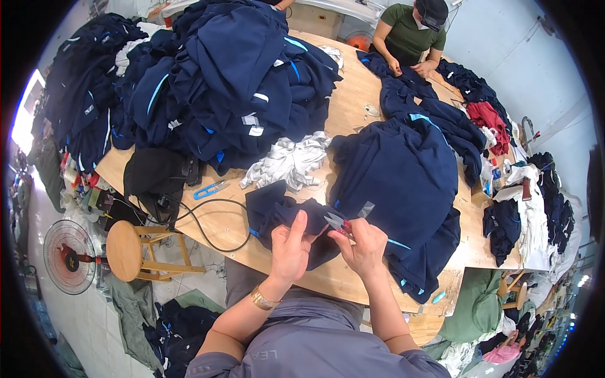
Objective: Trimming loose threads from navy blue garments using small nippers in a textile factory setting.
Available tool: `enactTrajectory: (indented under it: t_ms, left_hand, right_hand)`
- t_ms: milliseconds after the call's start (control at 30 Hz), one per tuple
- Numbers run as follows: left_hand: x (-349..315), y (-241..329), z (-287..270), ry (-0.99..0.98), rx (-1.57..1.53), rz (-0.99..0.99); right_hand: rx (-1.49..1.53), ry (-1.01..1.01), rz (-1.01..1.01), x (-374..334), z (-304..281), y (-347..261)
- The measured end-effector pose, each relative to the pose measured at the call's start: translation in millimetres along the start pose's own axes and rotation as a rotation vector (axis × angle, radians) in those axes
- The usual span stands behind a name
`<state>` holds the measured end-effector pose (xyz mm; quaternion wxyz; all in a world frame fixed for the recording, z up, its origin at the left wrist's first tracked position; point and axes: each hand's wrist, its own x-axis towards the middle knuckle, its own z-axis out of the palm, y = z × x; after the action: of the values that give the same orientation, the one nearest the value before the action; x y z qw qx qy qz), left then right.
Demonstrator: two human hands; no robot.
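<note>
Over a pale wooden tabletop (pixel 350 88), limp navy cloth (pixel 272 211), probably light, best gripped near its edge, is bunched at the left hand (pixel 291 252), thumb raised, any pinch hidden; red-handled metal snips (pixel 334 220) are clasped by the right hand (pixel 365 246).

My right fingers (pixel 360 230) gripping small red-handled metal snips (pixel 336 221), blades pointing leftward. My left fingers (pixel 296 234) against dark navy cloth piece (pixel 275 211), thumb up, exact grip hidden. Pale wooden worktop (pixel 354 69) before me: tall navy garment heap (pixel 220 69) far left, crumpled white fabric strips (pixel 290 160) mid, blue-handled snips (pixel 211 189) near them, large navy garment (pixel 397 170) right. Co-worker in green shirt (pixel 403 30) across.
</note>
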<state>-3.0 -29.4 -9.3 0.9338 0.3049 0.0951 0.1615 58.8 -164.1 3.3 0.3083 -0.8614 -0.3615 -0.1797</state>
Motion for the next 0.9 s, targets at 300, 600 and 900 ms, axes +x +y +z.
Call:
enactTrajectory:
  t_ms: [300,600,900]
  left_hand:
    - [-4.9,-0.2,5.8,0.013,0.018,-0.018]
    - [-3.0,4.4,36.3,0.288,0.063,0.013]
    - [-10.3,-18.5,-5.7,0.117,0.306,0.111]
  right_hand:
    - [0.009,0.006,-0.007,5.4,2.8,-4.0]
    - [0.560,0.135,0.331,-3.8,6.0,-4.4]
    - [0.741,0.056,0.501,7.4,19.2,-38.4]
